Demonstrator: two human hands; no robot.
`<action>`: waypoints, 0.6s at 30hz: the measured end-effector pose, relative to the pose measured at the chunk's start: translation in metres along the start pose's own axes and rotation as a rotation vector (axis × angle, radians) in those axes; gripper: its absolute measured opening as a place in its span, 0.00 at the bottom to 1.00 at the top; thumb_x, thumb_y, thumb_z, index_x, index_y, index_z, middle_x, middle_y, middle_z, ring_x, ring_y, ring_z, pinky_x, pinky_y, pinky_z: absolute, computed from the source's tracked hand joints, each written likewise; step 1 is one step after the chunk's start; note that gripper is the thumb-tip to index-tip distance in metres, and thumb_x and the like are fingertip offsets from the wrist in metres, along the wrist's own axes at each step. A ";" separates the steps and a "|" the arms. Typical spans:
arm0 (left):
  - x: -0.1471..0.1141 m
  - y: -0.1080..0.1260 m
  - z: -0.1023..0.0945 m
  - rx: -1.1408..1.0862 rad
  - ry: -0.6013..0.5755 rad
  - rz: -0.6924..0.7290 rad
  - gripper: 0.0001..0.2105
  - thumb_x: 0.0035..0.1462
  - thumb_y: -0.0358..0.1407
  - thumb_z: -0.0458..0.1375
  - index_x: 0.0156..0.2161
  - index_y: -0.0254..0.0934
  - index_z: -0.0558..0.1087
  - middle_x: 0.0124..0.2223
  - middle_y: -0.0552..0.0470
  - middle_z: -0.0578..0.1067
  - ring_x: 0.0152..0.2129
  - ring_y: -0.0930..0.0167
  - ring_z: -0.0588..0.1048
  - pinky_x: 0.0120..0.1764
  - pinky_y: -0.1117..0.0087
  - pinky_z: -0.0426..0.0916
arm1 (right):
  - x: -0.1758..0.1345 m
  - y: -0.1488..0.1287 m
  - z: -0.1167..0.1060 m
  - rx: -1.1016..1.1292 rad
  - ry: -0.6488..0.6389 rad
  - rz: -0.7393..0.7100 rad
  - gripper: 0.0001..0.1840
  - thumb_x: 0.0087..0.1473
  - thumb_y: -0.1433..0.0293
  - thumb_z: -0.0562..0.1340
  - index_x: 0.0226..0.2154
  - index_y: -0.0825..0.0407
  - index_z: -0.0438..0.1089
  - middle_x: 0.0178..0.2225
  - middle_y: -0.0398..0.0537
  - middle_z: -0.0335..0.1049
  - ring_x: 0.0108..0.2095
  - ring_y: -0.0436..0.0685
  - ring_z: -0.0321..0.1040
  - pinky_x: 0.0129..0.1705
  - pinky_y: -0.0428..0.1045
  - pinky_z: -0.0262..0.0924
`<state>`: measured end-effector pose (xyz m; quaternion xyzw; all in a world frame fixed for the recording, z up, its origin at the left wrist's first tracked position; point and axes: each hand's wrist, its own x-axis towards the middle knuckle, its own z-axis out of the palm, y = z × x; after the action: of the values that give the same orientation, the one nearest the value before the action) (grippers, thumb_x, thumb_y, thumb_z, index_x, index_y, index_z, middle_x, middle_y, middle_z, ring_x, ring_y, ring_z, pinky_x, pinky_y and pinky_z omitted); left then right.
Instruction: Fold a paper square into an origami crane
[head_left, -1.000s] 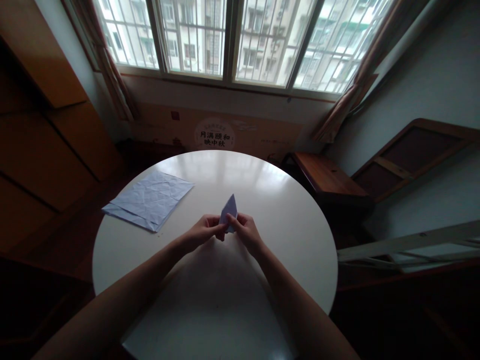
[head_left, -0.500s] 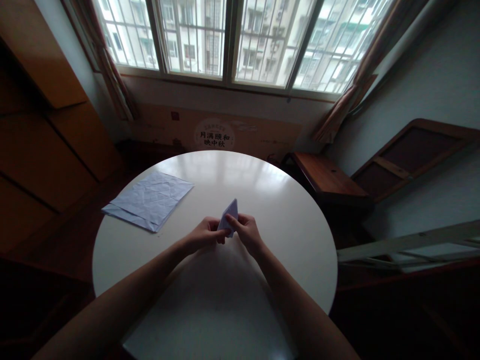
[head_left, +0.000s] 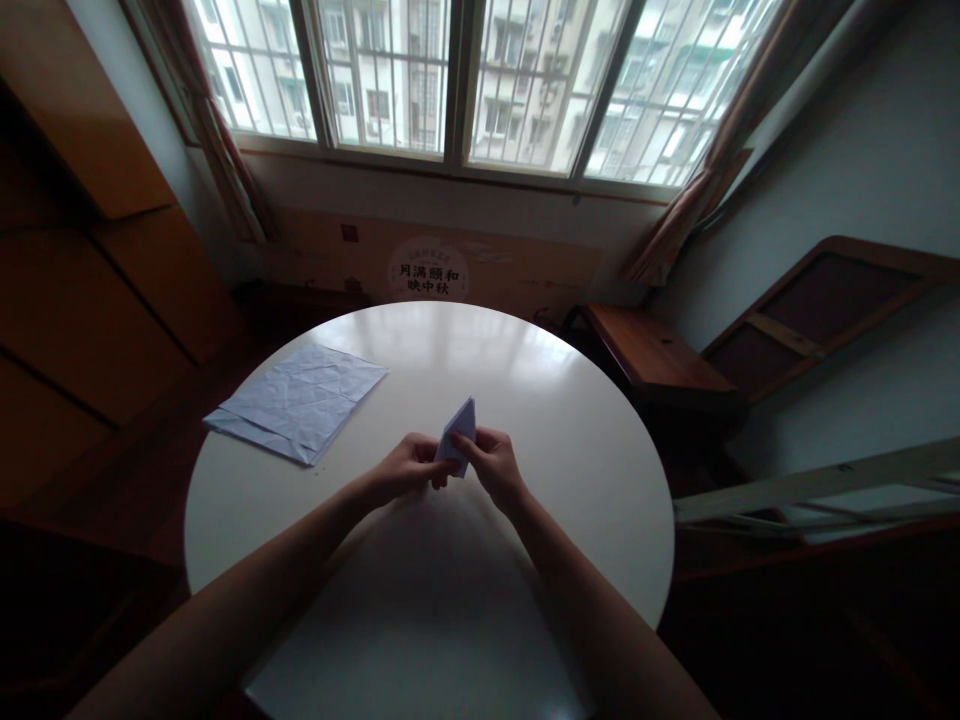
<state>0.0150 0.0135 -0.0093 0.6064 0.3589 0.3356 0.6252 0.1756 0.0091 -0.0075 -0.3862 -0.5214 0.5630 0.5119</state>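
Note:
Above the middle of the white table (head_left: 600, 500), both hands hold a small folded paper (head_left: 462, 424), pale and pointed at the top. My left hand (head_left: 409, 466) pinches its lower left side, thumb across the front. From the right, my right hand (head_left: 491, 460) grips it with the thumb pressed on its face. The fingers behind the paper are partly hidden. Over at the table's left lie creased paper sheets (head_left: 300, 400), stacked and wrinkled, apart from both hands.
A low wooden stand (head_left: 652, 350) is beyond the table's right edge. Wooden cabinets (head_left: 142, 290) line the left. A printed cardboard panel (head_left: 517, 270) leans beneath the barred window (head_left: 390, 80), and a framed panel (head_left: 817, 300) rests against the right wall.
Both hands stay in almost the same place. The folded paper and my fingers have shifted only very slightly.

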 end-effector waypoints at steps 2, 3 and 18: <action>-0.001 0.002 -0.001 0.013 -0.056 -0.026 0.19 0.44 0.47 0.66 0.24 0.30 0.74 0.19 0.53 0.71 0.14 0.77 0.67 0.19 0.77 0.58 | 0.000 -0.001 0.000 -0.002 -0.007 0.004 0.21 0.41 0.54 0.68 0.20 0.56 0.69 0.19 0.44 0.66 0.20 0.49 0.60 0.22 0.45 0.55; -0.001 0.002 -0.001 0.018 -0.092 -0.045 0.19 0.44 0.48 0.66 0.24 0.30 0.74 0.18 0.53 0.71 0.14 0.78 0.66 0.18 0.77 0.58 | 0.000 -0.001 -0.001 -0.007 0.008 0.002 0.21 0.41 0.54 0.68 0.19 0.56 0.68 0.18 0.43 0.65 0.19 0.48 0.59 0.22 0.45 0.54; -0.003 0.004 -0.006 0.029 -0.235 -0.160 0.17 0.47 0.45 0.64 0.25 0.29 0.73 0.18 0.54 0.69 0.13 0.79 0.65 0.18 0.78 0.58 | 0.003 -0.002 -0.007 -0.029 0.166 -0.065 0.22 0.44 0.55 0.66 0.16 0.55 0.67 0.15 0.39 0.59 0.18 0.46 0.53 0.22 0.44 0.49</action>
<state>0.0083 0.0140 -0.0055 0.6199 0.3354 0.2062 0.6788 0.1820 0.0134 -0.0064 -0.4214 -0.4976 0.5047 0.5658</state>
